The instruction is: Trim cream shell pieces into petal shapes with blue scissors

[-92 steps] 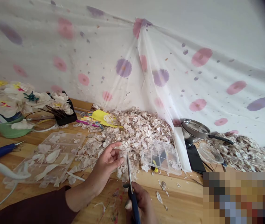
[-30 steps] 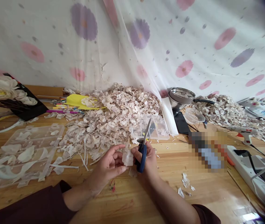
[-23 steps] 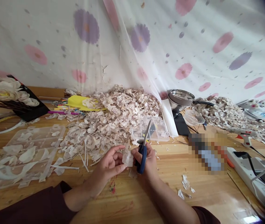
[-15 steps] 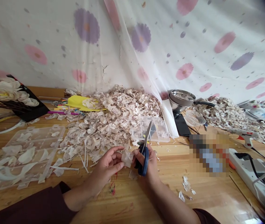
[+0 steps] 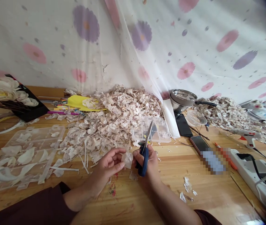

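My left hand (image 5: 107, 164) pinches a translucent, whitish scrap (image 5: 127, 160) between thumb and fingertips, low on the wooden table. My right hand (image 5: 149, 161) grips blue-handled scissors (image 5: 143, 161) just beside that scrap, with the thin steel blades (image 5: 149, 134) pointing up and away. Both hands are close together in front of a large heap of pale papery scraps (image 5: 100, 131). A clear compartment box (image 5: 155, 132) lies partly behind the scissors blades. Another clear box (image 5: 11, 162) with white petal-shaped cutouts lies to the left.
A steel pan (image 5: 183, 98), a phone (image 5: 199, 144), a hot glue gun (image 5: 247, 136) and a power strip (image 5: 252, 175) sit to the right, beside a second scrap heap (image 5: 226, 115). White artificial flowers (image 5: 4, 95) and yellow foam (image 5: 81, 102) lie at the back left.
Since the oldest frame, the view has swung right and my hands have come together, with the scissors beside the scrap. Over the last second, the hands have barely moved.
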### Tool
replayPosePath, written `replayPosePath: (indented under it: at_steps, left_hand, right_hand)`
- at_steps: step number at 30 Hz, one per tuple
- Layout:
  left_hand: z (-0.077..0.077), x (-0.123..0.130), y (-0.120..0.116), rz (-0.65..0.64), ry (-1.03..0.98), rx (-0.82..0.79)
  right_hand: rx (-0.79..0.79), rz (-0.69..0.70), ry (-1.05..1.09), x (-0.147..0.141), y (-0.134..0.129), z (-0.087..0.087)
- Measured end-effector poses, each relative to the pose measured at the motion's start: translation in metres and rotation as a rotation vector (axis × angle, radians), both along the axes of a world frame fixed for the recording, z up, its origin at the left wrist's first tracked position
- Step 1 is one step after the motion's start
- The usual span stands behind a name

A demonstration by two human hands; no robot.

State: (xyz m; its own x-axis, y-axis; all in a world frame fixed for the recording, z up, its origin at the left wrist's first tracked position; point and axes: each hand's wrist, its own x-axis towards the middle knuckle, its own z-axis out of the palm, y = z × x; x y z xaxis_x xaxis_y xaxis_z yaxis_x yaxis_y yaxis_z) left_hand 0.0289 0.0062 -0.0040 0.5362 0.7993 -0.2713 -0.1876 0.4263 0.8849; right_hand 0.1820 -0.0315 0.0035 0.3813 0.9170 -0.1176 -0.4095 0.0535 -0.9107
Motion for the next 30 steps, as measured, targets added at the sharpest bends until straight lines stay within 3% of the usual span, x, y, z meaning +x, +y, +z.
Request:
replayPosePath:
  at_steps: [8,16,23,30]
  left_hand:
    - [0.002,0.001,-0.002,-0.058,0.026,-0.012]
    - [0.009,0.006,0.002,0.166,-0.198,-0.253]
    - [0.005,0.004,0.0,0.134,-0.217,-0.233]
    - [0.007,0.008,-0.002,0.137,-0.123,-0.201]
  right_hand:
    - [-0.005,0.038,0.027,-0.002,-0.002,-0.003]
    - [0.009,0.094,0.077,-0.004,-0.001,-0.004]
    - [0.005,0.163,0.103,-0.009,-0.002,-0.003]
    - [0.019,0.136,0.078,-0.008,-0.003,-0.004]
